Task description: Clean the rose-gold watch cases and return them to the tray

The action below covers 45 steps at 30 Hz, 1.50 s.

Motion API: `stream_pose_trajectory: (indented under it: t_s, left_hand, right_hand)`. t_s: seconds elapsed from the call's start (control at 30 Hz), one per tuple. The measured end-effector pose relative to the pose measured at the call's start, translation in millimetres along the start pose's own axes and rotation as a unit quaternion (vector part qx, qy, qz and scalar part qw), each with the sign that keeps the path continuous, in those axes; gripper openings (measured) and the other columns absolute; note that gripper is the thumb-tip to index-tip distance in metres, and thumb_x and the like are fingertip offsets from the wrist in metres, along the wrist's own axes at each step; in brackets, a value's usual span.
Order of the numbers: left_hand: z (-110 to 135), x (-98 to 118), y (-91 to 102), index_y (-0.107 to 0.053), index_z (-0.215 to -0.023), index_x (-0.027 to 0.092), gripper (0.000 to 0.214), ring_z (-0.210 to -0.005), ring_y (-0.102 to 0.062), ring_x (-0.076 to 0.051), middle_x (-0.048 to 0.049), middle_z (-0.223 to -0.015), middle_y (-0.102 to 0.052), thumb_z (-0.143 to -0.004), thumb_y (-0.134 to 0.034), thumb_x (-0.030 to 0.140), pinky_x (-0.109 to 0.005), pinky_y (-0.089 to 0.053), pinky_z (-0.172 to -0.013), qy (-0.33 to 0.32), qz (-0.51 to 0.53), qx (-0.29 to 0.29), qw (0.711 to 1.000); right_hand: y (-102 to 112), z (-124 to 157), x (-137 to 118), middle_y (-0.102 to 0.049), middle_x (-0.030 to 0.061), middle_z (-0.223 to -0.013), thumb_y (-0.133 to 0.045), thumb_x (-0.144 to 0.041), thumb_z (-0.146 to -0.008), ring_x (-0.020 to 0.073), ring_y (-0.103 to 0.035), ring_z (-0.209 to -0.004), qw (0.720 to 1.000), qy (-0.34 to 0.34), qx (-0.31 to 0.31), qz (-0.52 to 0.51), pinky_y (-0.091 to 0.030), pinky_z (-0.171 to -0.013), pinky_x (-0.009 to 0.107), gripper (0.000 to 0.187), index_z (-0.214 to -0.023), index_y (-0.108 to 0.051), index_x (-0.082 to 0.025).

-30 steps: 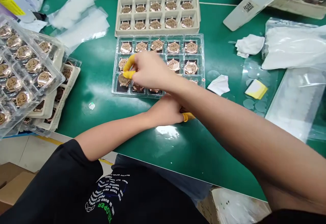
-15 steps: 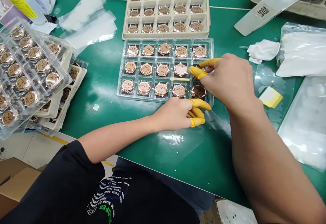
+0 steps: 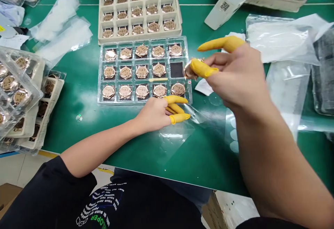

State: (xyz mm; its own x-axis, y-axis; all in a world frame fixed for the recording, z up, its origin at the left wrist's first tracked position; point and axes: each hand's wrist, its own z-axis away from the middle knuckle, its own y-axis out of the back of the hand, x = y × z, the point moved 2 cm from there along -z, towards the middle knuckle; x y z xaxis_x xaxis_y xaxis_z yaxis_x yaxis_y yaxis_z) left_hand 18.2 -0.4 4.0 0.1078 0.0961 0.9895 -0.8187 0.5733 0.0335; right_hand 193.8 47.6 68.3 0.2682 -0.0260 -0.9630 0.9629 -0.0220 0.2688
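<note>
A clear plastic tray (image 3: 100, 74) of rose-gold watch cases lies on the green table. One cell in its middle row, far right (image 3: 176, 69), is bare. My right hand (image 3: 232, 72), in yellow finger cots, is raised beside that cell and pinches a watch case (image 3: 188, 71) between thumb and middle finger, index finger stretched out. My left hand (image 3: 159, 112), also in yellow cots, rests on the table at the tray's front edge. Its fingers are curled on a clear film sheet (image 3: 182, 128).
A beige tray (image 3: 100, 38) of more cases sits behind the clear one. Stacked trays of cases (image 3: 23, 93) crowd the left edge. Plastic bags (image 3: 281, 41) and white cloths (image 3: 206, 87) lie at the right. The table's front edge runs near my body.
My right hand went from the tray's left side to its right, took a case out of the middle-row right cell and lifted it. My left hand stayed at the tray's front.
</note>
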Motion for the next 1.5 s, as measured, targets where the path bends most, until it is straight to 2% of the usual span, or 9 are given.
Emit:
stream_pose_trajectory:
  t_s: [0.17,0.43,0.57,0.67,0.77,0.93,1.03,1.13,1.5]
  left_hand:
    - [1.0,-0.1,0.0,-0.065,-0.138,0.019,0.083,-0.086,-0.082,-0.021,-0.0037,-0.093,-0.083,-0.062,-0.098,0.029,-0.033,-0.069,-0.088,0.01,0.048,0.02,0.999]
    - [3.9,3.8,1.7,-0.073,-0.12,0.018,0.061,-0.081,-0.08,-0.017,-0.0027,-0.093,-0.082,-0.063,-0.095,0.027,-0.027,-0.069,-0.08,0.005,0.03,0.05,0.998]
    - [3.7,5.4,1.5,-0.074,-0.119,0.018,0.057,-0.083,-0.079,-0.015,-0.0026,-0.095,-0.082,-0.067,-0.093,0.028,-0.025,-0.068,-0.08,-0.011,0.03,0.078,0.996]
    - [2.5,6.2,1.7,-0.075,-0.12,0.019,0.056,-0.079,-0.077,-0.013,-0.0029,-0.096,-0.081,-0.067,-0.091,0.027,-0.023,-0.067,-0.077,-0.002,0.028,0.089,0.996]
    - [1.5,6.9,2.2,-0.074,-0.119,0.019,0.055,-0.078,-0.076,-0.012,-0.0024,-0.094,-0.08,-0.066,-0.089,0.023,-0.023,-0.067,-0.077,0.003,0.029,0.089,0.996]
    - [1.7,4.8,3.3,-0.075,-0.118,0.02,0.054,-0.076,-0.075,-0.011,-0.0011,-0.092,-0.079,-0.065,-0.086,0.018,-0.022,-0.066,-0.077,0.004,0.033,0.093,0.995]
    - [1.7,3.3,2.6,-0.075,-0.117,0.018,0.056,-0.076,-0.076,-0.012,-0.0011,-0.091,-0.079,-0.063,-0.086,0.015,-0.022,-0.066,-0.077,0.01,0.062,0.079,0.995]
    - [1.7,3.1,2.1,-0.075,-0.116,0.016,0.054,-0.074,-0.075,-0.012,-0.0007,-0.087,-0.077,-0.063,-0.087,0.017,-0.021,-0.066,-0.074,0.02,0.087,0.09,0.992]
    - [1.3,2.5,1.5,-0.075,-0.117,0.016,0.058,-0.072,-0.074,-0.01,-0.0004,-0.086,-0.077,-0.06,-0.088,0.016,-0.02,-0.065,-0.071,0.022,0.087,0.105,0.99]
  right_hand:
    - [0.2,52.5,14.1,-0.065,-0.0069,-0.058,-0.103,-0.039,-0.051,0.0114,-0.059,-0.049,0.973,-0.158,-0.117,-0.12,-0.044,-0.047,0.023,0.067,-0.101,-0.061,-0.024]
    - [-16.0,68.4,36.0,-0.062,-0.0087,-0.063,-0.101,-0.047,-0.057,0.0091,-0.054,-0.05,0.972,-0.163,-0.052,-0.161,-0.043,-0.048,0.022,0.064,-0.098,-0.056,-0.026]
    - [9.8,52.9,44.4,-0.068,0.0002,-0.078,-0.091,-0.051,-0.074,0.0155,-0.059,-0.068,0.999,0.002,-0.009,0.034,-0.05,-0.064,0.032,0.042,-0.102,-0.071,-0.027]
    - [44.5,28.5,63.6,-0.074,0.008,-0.102,-0.084,-0.043,-0.084,0.0267,-0.063,-0.097,0.95,0.138,0.102,0.26,-0.05,-0.087,0.046,0.021,-0.1,-0.079,-0.031]
    - [61.1,15.5,77.0,-0.071,0.0061,-0.085,-0.08,-0.042,-0.087,0.0273,-0.061,-0.089,0.921,0.16,0.129,0.331,-0.047,-0.085,0.048,0.013,-0.092,-0.081,-0.03]
    - [32.6,42.1,45.7,-0.064,0.0017,-0.076,-0.083,-0.03,-0.087,0.0159,-0.056,-0.067,0.934,0.297,0.069,0.188,-0.041,-0.059,0.033,0.006,-0.092,-0.08,-0.029]
    - [8.3,59.1,28.8,-0.063,0.0015,-0.077,-0.078,-0.026,-0.09,0.016,-0.056,-0.068,0.892,0.403,0.021,0.205,-0.04,-0.06,0.034,0.008,-0.098,-0.078,-0.028]
    - [2.7,60.9,29.2,-0.063,0.0022,-0.076,-0.078,-0.029,-0.091,0.0172,-0.054,-0.069,0.872,0.41,0.043,0.265,-0.038,-0.062,0.036,0.006,-0.097,-0.077,-0.027]
    - [4.4,59.7,35.5,-0.069,0.0022,-0.081,-0.077,-0.028,-0.092,0.0162,-0.062,-0.073,0.893,0.382,0.007,0.24,-0.047,-0.064,0.033,0.007,-0.099,-0.075,-0.027]
